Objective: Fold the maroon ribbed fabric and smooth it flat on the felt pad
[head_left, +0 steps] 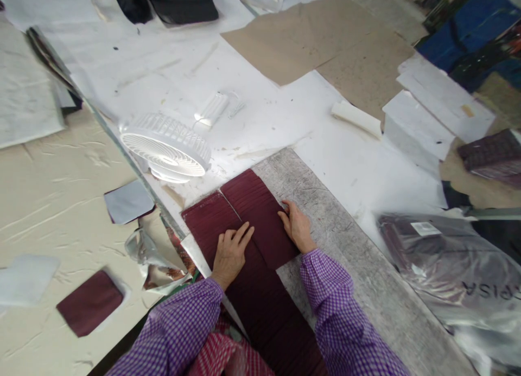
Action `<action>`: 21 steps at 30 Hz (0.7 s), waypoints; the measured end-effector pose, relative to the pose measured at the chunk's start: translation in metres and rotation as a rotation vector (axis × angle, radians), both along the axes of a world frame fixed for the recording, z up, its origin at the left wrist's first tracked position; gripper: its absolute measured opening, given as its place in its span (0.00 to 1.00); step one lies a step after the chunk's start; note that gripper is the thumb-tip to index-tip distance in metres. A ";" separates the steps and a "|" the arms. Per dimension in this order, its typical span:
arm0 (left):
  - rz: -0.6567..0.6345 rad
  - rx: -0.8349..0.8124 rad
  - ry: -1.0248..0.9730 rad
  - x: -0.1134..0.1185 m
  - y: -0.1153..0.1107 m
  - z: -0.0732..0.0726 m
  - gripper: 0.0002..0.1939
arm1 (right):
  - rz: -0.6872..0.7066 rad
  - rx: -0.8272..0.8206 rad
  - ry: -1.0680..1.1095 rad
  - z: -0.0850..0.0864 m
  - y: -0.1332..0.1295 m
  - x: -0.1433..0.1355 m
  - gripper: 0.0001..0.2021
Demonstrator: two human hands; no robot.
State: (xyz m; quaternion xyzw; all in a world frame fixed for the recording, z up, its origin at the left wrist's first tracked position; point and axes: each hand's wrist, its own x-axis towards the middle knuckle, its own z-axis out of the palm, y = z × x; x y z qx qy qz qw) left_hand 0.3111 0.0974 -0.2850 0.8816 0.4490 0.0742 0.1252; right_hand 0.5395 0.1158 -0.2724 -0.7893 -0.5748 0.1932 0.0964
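Overlapping rows of maroon fabric-like pieces lie in front of me, partly on a grey worn board. My left hand rests palm down on the left row, its fingers stretched out and slightly apart near the seam between the rows. At the right edge of the upper right piece is my right hand, with thumb and forefinger apart and touching that edge. Its other fingers are partly hidden. Both forearms wear purple checked sleeves. The lower maroon strip runs down toward my body.
A white fan stands beyond the pieces, near a small white device. Brown paper sheets lie farther back. To the right sits a plastic-wrapped bundle. On the cream surface at left lies a maroon pouch-like piece.
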 end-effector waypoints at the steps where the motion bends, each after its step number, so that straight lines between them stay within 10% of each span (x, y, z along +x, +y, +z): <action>1: 0.001 0.001 0.000 0.000 0.000 0.000 0.32 | 0.006 -0.003 0.012 -0.001 0.001 0.001 0.17; 16: -0.022 0.009 0.025 0.001 0.000 0.001 0.31 | 0.028 0.112 -0.171 0.015 0.000 -0.009 0.16; 21: -0.016 0.039 0.039 0.000 0.000 -0.002 0.31 | 0.343 0.188 -0.007 0.018 -0.017 -0.026 0.13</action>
